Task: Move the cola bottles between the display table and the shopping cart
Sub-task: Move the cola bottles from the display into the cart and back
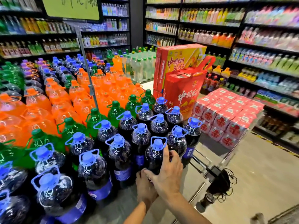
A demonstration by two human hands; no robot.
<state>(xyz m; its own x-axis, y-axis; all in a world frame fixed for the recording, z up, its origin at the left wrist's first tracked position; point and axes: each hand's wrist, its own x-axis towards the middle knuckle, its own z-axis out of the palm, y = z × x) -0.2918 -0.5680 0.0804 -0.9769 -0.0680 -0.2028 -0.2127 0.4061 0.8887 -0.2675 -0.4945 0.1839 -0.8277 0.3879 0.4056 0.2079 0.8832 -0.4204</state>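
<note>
Several large dark cola bottles (119,152) with blue caps and carry handles stand packed on the display table (123,206), lower middle and left. Both my hands grip one cola bottle (154,152) at the table's right front edge. My right hand (168,172) wraps its shoulder and side. My left hand (144,186) holds it lower down, near the base. The bottle stands upright next to its neighbours. The shopping cart (208,168) is just to the right of the table; only its metal frame and handle show.
Orange bottles (64,104) and green bottles (95,118) fill the table behind the colas. Red gift boxes (181,78) and pink carton packs (229,117) stand to the right. A black corded object (218,183) hangs on the cart. Drink shelves line the walls.
</note>
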